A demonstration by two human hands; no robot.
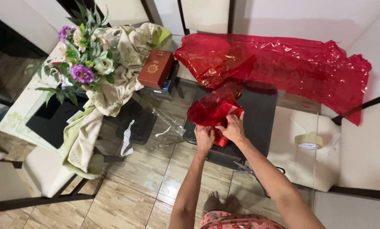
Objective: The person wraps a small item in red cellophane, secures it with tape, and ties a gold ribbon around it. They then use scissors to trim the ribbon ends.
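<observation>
My left hand (pixel 204 138) and my right hand (pixel 233 127) are close together over a glass table (pixel 156 127), both gripping a small bundle wrapped in red cellophane (pixel 213 109). The wrap bunches up above my fingers and a shiny red part shows below them. A large crumpled sheet of the same red cellophane (pixel 291 65) lies spread across the far side of the table, just behind the bundle.
A bunch of purple and white flowers (pixel 82 55) stands at the left beside a cream cloth (pixel 113 91). A brown box (pixel 156 68) lies behind it. A tape roll (pixel 308 141) rests on a white seat at right. Scissors (pixel 247 168) lie near the table's front.
</observation>
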